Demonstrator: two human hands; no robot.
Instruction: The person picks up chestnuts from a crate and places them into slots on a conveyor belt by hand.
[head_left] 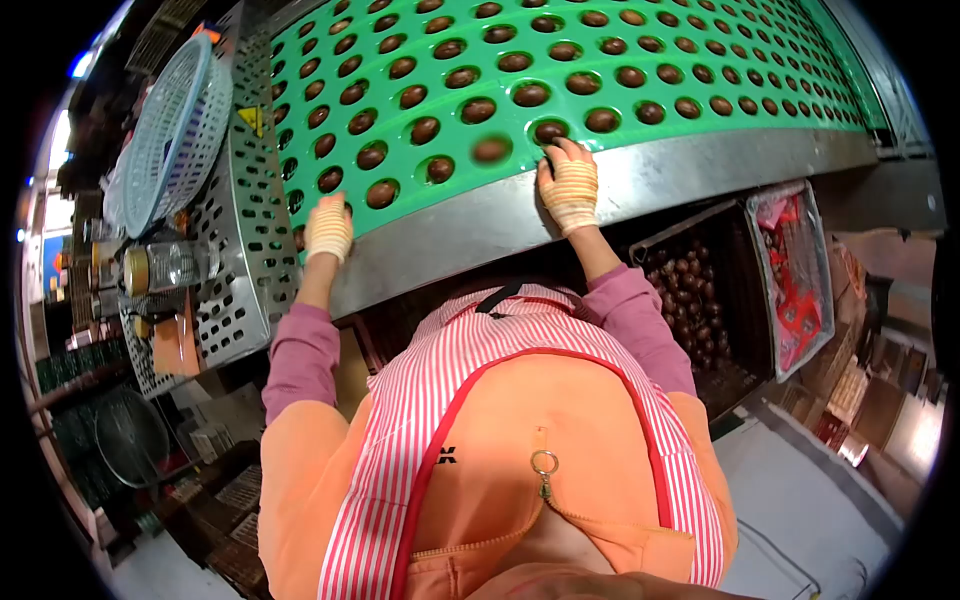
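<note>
A green belt point(455, 205) with rows of oval pockets runs in front of me, most pockets holding a dark brown egg-shaped piece point(530, 94). My left hand point(328, 230), in a cream-and-orange striped glove with bare fingertips, lies over the belt's near left corner. Its fingers reach forward, and a brown piece is partly hidden beside them. My right hand point(570, 185), gloved alike, rests at the metal edge with fingers apart, fingertips at a brown piece point(550, 131) in the nearest row. One piece point(490, 150) to its left looks blurred.
A smooth metal rail point(690, 165) borders the belt's near side. At left, a perforated metal stand point(225, 310) carries a light-blue basket point(175, 130) and a gold-lidded jar point(160, 268). Below the rail at right are a dark crate of brown pieces point(690, 300) and a bin with red packets point(795, 290).
</note>
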